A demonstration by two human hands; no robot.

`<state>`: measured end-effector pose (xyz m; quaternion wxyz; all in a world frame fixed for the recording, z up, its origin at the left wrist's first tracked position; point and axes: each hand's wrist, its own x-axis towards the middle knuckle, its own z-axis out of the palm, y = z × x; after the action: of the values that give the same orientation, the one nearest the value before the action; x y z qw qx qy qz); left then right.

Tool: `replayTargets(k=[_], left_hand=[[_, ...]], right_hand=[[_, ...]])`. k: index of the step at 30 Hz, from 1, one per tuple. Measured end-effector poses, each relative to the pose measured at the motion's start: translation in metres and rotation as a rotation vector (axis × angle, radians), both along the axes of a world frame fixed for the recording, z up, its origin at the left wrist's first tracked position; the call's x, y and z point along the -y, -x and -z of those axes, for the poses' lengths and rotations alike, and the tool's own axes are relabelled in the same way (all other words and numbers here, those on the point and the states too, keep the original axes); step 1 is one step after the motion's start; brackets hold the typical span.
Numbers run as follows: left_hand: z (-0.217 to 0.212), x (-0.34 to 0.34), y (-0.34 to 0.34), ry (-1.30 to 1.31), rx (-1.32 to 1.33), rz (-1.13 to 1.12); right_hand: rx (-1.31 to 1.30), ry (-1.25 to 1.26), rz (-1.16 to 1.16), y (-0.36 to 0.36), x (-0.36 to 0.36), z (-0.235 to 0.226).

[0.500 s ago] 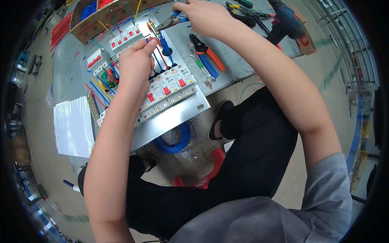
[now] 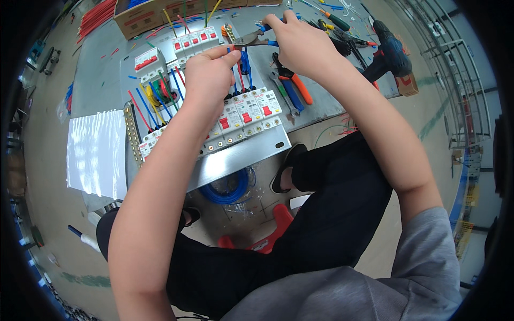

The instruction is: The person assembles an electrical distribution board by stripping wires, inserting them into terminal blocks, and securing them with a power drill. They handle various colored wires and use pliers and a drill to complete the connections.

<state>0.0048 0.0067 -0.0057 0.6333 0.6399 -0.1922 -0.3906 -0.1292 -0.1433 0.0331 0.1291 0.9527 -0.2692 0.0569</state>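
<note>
My left hand (image 2: 208,77) is above the row of white circuit breakers with red switches (image 2: 246,116), thumb and forefinger pinched on a thin red wire (image 2: 239,72) that rises from the row. My right hand (image 2: 306,45) grips blue-handled cutting pliers (image 2: 249,39). Their grey jaws point left, right beside my left fingertips; whether they touch the wire I cannot tell. A bundled blue wire (image 2: 245,63) stands just right of the pinch. The breakers sit on a metal mounting plate (image 2: 235,157), partly hidden by my left forearm.
Wire strippers with orange and blue handles (image 2: 302,90) and a wrench (image 2: 285,95) lie right of the plate. Farther right is a cordless drill (image 2: 391,51). White sheets (image 2: 96,152) lie at left, a cardboard box (image 2: 142,20) behind. A blue wire coil (image 2: 225,192) is on the floor.
The plier jaws have come down beside my left fingertips. My view has shifted, so the table and plate appear farther right and slightly lower. Both hands keep their holds.
</note>
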Motion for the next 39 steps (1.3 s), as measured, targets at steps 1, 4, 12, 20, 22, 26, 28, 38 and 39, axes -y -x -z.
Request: replayTargets(k=[1,4,12,20,22,26,28,38,39], left_hand=[[0.000,0.000,0.000,0.005,0.000,-0.001],[0.000,0.000,0.001,0.008,0.007,-0.012],[-0.005,-0.002,0.003,-0.023,0.015,-0.026],[-0.004,-0.004,0.002,-0.027,0.012,-0.014],[-0.006,-0.005,0.002,-0.039,0.021,-0.024],[-0.006,-0.004,0.002,-0.049,0.034,-0.033],[-0.008,-0.003,0.005,-0.031,0.020,-0.044],[-0.005,-0.004,0.002,-0.027,0.011,-0.040],[-0.004,-0.003,0.002,-0.026,0.021,-0.052]], right_hand=[[0.002,-0.002,-0.002,0.001,-0.001,0.000],[0.007,-0.009,-0.017,0.003,-0.003,-0.001],[-0.014,-0.043,0.018,0.004,-0.017,-0.007],[-0.025,-0.041,0.005,0.005,-0.019,-0.009],[-0.027,-0.044,0.005,0.004,-0.020,-0.011],[-0.034,-0.055,0.010,0.002,-0.020,-0.012],[-0.025,-0.030,0.002,0.003,-0.018,-0.014],[0.166,0.456,-0.295,0.000,0.006,0.004],[0.201,0.512,-0.339,-0.002,0.011,0.004]])
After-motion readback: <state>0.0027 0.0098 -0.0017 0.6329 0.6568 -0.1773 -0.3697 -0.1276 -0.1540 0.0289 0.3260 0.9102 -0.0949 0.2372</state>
